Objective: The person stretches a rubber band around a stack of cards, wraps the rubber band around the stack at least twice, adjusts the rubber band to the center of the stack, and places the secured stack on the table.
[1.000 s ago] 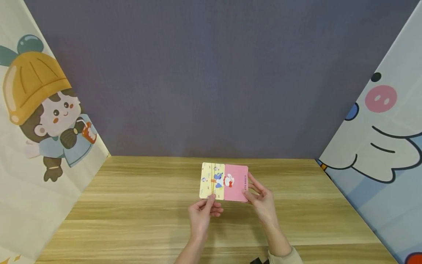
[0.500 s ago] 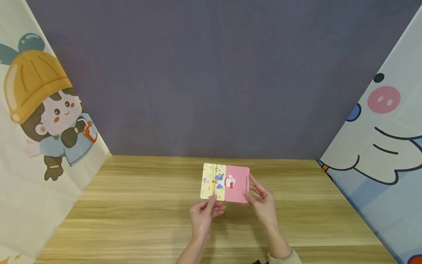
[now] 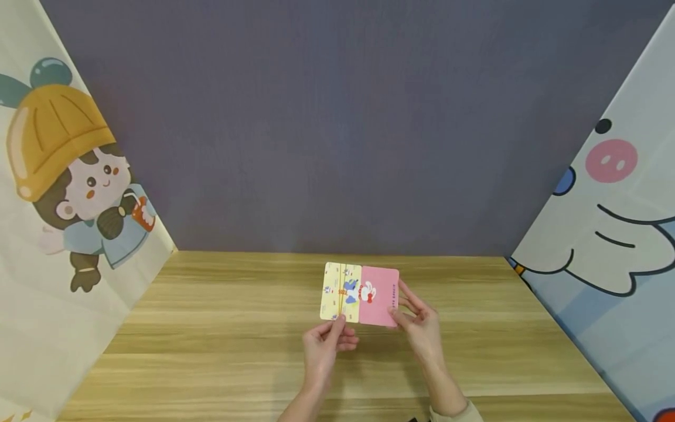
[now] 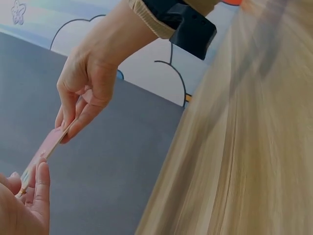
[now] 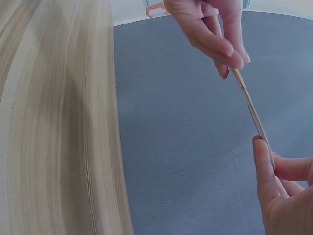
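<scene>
A small booklet (image 3: 378, 293) lies spread open in the air above the table, its left half patterned yellow and its right half pink, with a cartoon dog and rabbit at the middle. Thin golden elastic cord (image 3: 341, 281) runs down the yellow half. My left hand (image 3: 320, 350) pinches the yellow half's bottom edge, thumb over the cord. The right hand (image 3: 424, 334) grips the pink half at its lower right corner, thumb in front and fingers behind. Both wrist views show the booklet nearly edge-on between the left hand (image 5: 212, 32) and the right hand (image 4: 88, 88).
Below the hands is a wood-grain table (image 3: 211, 351). A dark grey panel (image 3: 337, 129) stands along its back edge. Cartoon-printed cloths (image 3: 31, 305) hang at the left and right sides. A black device (image 4: 188, 29) is strapped at the right wrist.
</scene>
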Motion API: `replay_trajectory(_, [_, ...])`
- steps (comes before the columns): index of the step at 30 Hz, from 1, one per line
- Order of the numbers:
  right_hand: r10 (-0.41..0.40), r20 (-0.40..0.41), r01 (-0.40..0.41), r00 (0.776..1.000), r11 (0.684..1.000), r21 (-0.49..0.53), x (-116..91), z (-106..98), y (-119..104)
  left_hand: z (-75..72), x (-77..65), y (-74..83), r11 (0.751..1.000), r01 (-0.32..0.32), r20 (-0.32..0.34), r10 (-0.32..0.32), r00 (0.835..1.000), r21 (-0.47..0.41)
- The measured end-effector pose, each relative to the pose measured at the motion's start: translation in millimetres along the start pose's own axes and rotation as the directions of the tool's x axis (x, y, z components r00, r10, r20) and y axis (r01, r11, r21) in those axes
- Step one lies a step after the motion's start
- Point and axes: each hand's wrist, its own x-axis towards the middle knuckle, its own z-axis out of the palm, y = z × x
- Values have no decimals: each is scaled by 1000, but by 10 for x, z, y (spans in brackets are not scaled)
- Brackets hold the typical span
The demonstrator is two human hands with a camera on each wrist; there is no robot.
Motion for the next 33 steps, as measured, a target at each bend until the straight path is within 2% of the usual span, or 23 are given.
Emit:
replay_trajectory(1, [3, 0, -3, 1000, 1000, 4, 0, 2, -5, 26, -49, 137, 999, -35, 33, 35, 999, 14])
replay_trajectory(3, [6, 4, -6, 1000, 1000, 5, 2, 0, -7, 25, -91, 225, 996, -79, 83, 75, 994, 49])
replay_trajectory(7, [13, 16, -13, 1000, 1000, 14, 3, -11, -8, -21, -122, 277, 995, -59, 134, 47, 990, 82])
replay_trajectory(8, [15, 19, -16, 1000, 1000, 19, 2, -13, -9, -72, -89, 164, 993, -40, 136, 25, 990, 107])
replay_trajectory(9, [18, 18, -19, 1000, 1000, 23, 2, -15, -10, -87, -92, 171, 993, -40, 150, 22, 988, 113])
replay_trajectory(10, [19, 20, -20, 1000, 999, 30, 1, -16, -9, -85, -110, 231, 991, -53, 169, 31, 985, 125])
replay_trajectory(11, [20, 19, -20, 1000, 999, 32, -1, -17, -10, -61, -150, 357, 988, -89, 198, 63, 978, 126])
replay_trajectory(14, [14, 25, -15, 1000, 1000, 21, -13, -21, -8, -68, -179, 502, 977, -163, 259, 123, 958, 140])
replay_trajectory(16, [1, 36, -1, 999, 1000, 19, -19, -23, -6, -24, -220, 729, 971, -182, 279, 133, 951, 155])
replay_trajectory(17, [-10, 44, 9, 999, 1000, 17, -21, -24, -7, -28, -206, 764, 970, -174, 278, 122, 953, 170])
replay_trajectory(18, [-29, 69, 26, 997, 999, 41, -65, 39, -153, -26, -193, 808, 969, -156, 268, 102, 958, 190])
replay_trajectory(20, [-34, 77, 30, 996, 998, 51, -73, 48, -172, 51, -232, 1105, 963, -153, 266, 91, 960, 220])
replay_trajectory(23, [-16, 73, 12, 997, 999, 45, -91, 59, -191, 110, -230, 1394, 953, -146, 258, 75, 963, 266])
replay_trajectory(24, [-4, 67, 1, 998, 999, 40, -99, 62, -195, 115, -218, 1450, 951, -134, 247, 64, 967, 279])
replay_trajectory(25, [21, 43, -22, 999, 1000, 13, -64, 2, -53, 114, -198, 1489, 948, -133, 243, 62, 968, 289])
replay_trajectory(29, [53, 24, -54, 998, 998, 13, -81, -9, -29, 100, -105, 1582, 932, -163, 234, 88, 968, 323])
replay_trajectory(33, [62, 16, -63, 998, 998, 10, -92, -17, -14, 97, -20, 1711, 899, -202, 251, 108, 962, 389])
